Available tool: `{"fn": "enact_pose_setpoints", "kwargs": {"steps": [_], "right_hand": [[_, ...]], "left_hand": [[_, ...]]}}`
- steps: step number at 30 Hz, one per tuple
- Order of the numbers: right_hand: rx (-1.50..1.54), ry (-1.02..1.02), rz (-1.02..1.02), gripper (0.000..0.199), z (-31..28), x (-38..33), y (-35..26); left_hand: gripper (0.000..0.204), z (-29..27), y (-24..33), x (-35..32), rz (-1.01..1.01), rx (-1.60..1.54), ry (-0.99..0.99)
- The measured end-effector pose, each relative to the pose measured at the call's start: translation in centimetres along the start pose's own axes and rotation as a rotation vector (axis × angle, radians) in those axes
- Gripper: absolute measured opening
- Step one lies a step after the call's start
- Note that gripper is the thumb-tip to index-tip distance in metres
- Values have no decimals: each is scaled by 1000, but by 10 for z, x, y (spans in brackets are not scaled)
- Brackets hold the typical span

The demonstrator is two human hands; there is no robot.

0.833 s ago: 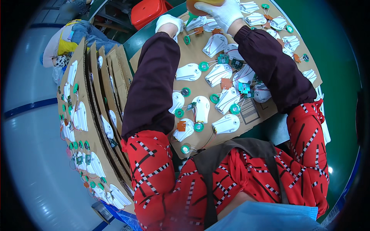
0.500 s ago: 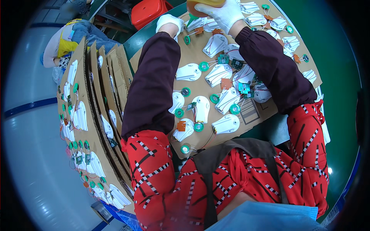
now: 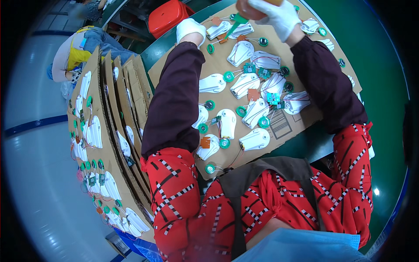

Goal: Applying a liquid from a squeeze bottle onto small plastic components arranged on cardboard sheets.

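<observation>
A white glove covers my right hand point(image 3: 279, 19), which is closed around a squeeze bottle point(image 3: 252, 9) at the top edge. Its orange-brown body is partly cut off, and its green tapered nozzle point(image 3: 238, 22) points down and left, over a white plastic shell point(image 3: 241, 30). My left hand point(image 3: 190, 31), gloved too, rests by the far left edge of a cardboard sheet point(image 3: 174, 61); its fingers are hidden. Spread on the sheet are several white shells with thin wires, round green-rimmed parts point(image 3: 263, 122), green circuit boards point(image 3: 273, 98) and orange squares point(image 3: 253, 94).
Several cardboard sheets point(image 3: 102, 126) bearing similar parts stand upright at my left. A red stool point(image 3: 169, 18) is beyond the green table point(image 3: 371, 65). Another person point(image 3: 72, 52) bends over at the far left.
My right hand has moved right with the bottle, and the nozzle now shows more plainly. More shells are uncovered beneath my right forearm. My left hand has barely shifted.
</observation>
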State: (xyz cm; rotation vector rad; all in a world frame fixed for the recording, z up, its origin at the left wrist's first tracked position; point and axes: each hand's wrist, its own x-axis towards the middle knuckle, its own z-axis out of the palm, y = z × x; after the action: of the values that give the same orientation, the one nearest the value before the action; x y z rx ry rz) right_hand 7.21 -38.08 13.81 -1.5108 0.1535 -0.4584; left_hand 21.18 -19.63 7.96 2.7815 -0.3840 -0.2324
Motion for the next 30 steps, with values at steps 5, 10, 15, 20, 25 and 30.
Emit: {"fn": "enact_pose_setpoints", "kwargs": {"steps": [5,10,15,20,25,30], "right_hand": [[363,-88,59,21,-39,-31,-47],[593,107,106,30,-94,-58,-71],[599,180,112,26,-105,-83,-62],[614,144,202,22,-96,-98,-42],[514,226,158,17,-75,-94,-16],[354,242,120,13,-59,-103,-19]], "left_hand": [[23,-5,0,-14,73,27,95],[26,-13,21,-61,420,-104,460],[31,8,56,-107,238,97,-158],[28,18,42,-107,226,130,-142],[28,34,34,-110,163,55,-32],[28,30,46,-112,120,49,-61]]}}
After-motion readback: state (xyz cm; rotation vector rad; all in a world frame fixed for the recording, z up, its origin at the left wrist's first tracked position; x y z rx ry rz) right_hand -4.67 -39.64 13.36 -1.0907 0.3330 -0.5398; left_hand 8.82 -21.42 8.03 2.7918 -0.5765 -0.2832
